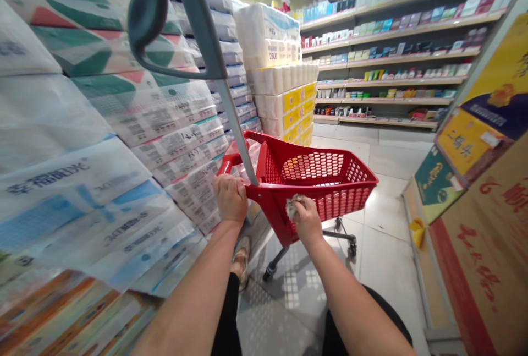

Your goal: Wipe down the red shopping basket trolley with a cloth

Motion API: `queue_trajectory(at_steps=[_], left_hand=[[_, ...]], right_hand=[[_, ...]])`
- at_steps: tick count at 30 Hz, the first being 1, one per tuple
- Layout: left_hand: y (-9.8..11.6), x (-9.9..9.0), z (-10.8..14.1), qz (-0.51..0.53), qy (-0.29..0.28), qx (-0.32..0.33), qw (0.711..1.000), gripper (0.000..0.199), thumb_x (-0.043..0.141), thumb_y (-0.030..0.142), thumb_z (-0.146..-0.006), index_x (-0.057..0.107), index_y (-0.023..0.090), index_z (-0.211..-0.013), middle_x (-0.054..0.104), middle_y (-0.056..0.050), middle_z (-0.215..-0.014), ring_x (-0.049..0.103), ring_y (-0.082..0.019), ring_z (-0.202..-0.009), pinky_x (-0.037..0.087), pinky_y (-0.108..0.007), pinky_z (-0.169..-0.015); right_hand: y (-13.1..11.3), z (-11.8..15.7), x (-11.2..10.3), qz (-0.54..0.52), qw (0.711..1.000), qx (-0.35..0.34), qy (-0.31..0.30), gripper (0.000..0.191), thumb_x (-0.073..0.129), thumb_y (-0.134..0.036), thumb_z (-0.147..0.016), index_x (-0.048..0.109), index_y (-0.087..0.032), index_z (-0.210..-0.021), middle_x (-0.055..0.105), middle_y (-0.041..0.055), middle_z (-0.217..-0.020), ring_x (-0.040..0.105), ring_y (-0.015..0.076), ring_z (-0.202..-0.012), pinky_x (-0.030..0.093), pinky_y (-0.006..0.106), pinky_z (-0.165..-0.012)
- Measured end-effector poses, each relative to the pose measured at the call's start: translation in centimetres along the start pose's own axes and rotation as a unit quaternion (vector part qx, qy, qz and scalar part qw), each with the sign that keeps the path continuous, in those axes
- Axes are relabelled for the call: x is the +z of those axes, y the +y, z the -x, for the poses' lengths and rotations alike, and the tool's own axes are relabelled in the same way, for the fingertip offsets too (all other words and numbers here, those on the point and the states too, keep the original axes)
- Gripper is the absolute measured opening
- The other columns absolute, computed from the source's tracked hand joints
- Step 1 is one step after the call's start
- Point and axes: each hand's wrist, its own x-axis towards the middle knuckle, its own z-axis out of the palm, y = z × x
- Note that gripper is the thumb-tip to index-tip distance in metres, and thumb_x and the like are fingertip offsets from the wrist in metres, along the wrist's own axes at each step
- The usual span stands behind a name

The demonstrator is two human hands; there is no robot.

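Observation:
A red plastic shopping cart [330, 180] on casters stands in front of me, its perforated basket pointing right. My left hand [231, 197] is wrapped around the red rim at the cart's near left end. From that end a metal pole rises to a grey loop handle [206, 26], which no hand touches. My right hand [307, 218] pinches a crumpled, light-coloured cloth [292, 206] against or very close to the cart's near side wall. Whether the cloth is fabric or paper is hard to make out.
Tall stacks of packaged tissue [165, 108] crowd the left side. More paper rolls [280, 86] are piled behind the cart. Cartons [478, 218] line the right. Shelves [396, 59] of small goods fill the back. Pale floor tiles [383, 224] run between.

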Motion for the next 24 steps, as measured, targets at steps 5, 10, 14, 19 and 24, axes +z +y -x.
queue_trajectory(at_steps=[5,10,14,19,24], left_hand=[[-0.1,0.1,0.0,0.002,-0.001,-0.003,1.0,0.026,0.035,0.026,-0.092,0.06,0.021,-0.084,0.058,-0.01,-0.095,0.049,-0.026,-0.107,0.026,-0.049,-0.11],[-0.1,0.1,0.1,0.006,-0.002,-0.011,1.0,0.025,0.035,0.024,-0.091,0.059,0.021,-0.085,0.058,-0.01,-0.096,0.049,-0.025,-0.108,0.025,-0.048,-0.111],[-0.2,0.2,0.1,0.0,-0.002,-0.003,1.0,0.025,0.036,0.025,-0.091,0.06,0.021,-0.084,0.058,-0.009,-0.095,0.049,-0.025,-0.107,0.024,-0.048,-0.112],[-0.2,0.0,0.0,-0.021,-0.003,0.015,1.0,0.026,0.035,0.025,-0.092,0.06,0.02,-0.086,0.057,-0.009,-0.094,0.049,-0.024,-0.105,0.027,-0.046,-0.11],[-0.1,0.0,-0.2,-0.022,0.005,0.019,1.0,0.026,0.035,0.024,-0.092,0.059,0.02,-0.083,0.058,-0.01,-0.093,0.049,-0.025,-0.104,0.028,-0.047,-0.109]], right_hand=[[0.2,0.7,0.7,-0.001,0.995,-0.032,-0.098,0.033,0.063,-0.009,-0.071,0.072,-0.027,-0.096,0.062,0.0057,-0.102,0.057,0.0211,-0.09,0.048,0.027,-0.069],[0.7,0.3,0.0,-0.004,1.0,0.003,0.005,0.042,0.05,-0.005,-0.074,0.069,-0.021,-0.108,0.06,0.0104,-0.11,0.055,0.0223,-0.102,0.049,0.031,-0.083],[0.9,0.3,-0.2,-0.012,0.998,0.0,-0.066,0.035,0.056,-0.008,-0.073,0.071,-0.023,-0.101,0.061,0.0084,-0.108,0.059,0.0204,-0.092,0.05,0.028,-0.076],[2.6,-0.6,-1.2,-0.044,0.996,0.076,-0.026,0.037,0.051,-0.004,-0.073,0.072,-0.019,-0.1,0.057,0.0089,-0.108,0.058,0.02,-0.099,0.048,0.029,-0.087],[4.0,-1.1,-2.1,-0.061,0.993,0.099,0.022,0.039,0.048,-0.005,-0.074,0.07,-0.017,-0.106,0.053,0.0109,-0.112,0.055,0.0216,-0.106,0.047,0.033,-0.096]])
